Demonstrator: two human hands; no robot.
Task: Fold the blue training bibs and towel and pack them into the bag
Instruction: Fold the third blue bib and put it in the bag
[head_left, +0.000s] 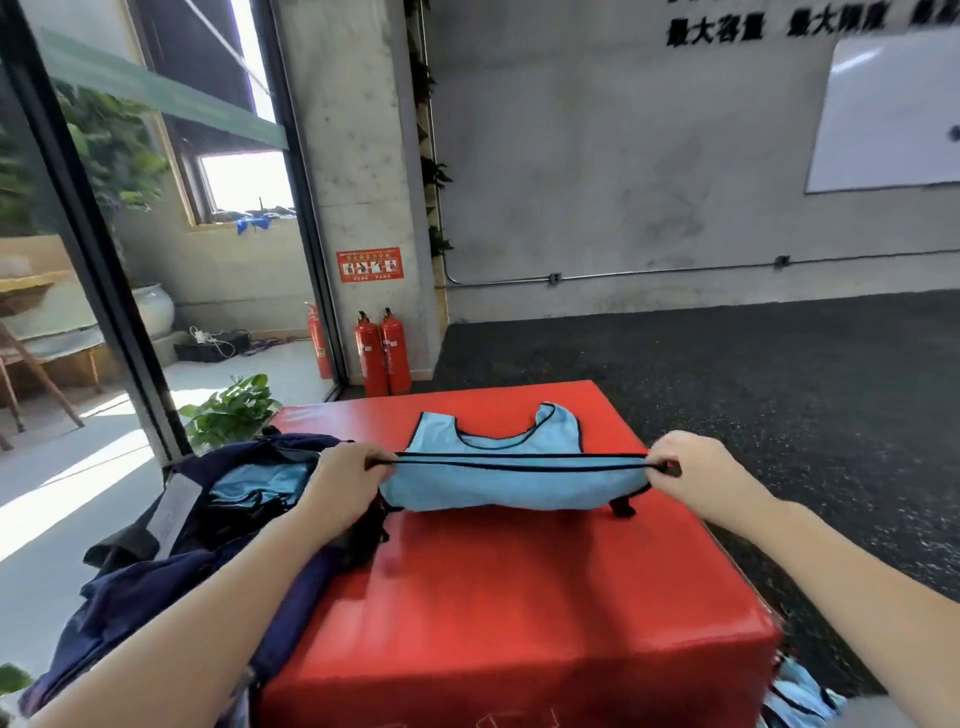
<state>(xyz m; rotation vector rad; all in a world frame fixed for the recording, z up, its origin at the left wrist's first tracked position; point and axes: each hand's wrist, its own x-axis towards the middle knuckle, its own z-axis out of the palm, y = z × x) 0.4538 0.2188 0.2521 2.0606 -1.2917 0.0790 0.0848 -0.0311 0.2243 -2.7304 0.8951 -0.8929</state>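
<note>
Head view shows the left hand (348, 475) and right hand (691, 462), fingers pinching the black-trimmed hem corners of a light blue training bib (498, 467) over the red surface (519, 571). It looks thin, soft, light; corners are the best hold.

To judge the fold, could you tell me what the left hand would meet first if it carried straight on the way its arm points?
Most likely the blue bib that the left hand already pinches; beyond it, the red box top, though depth is unclear.
</note>
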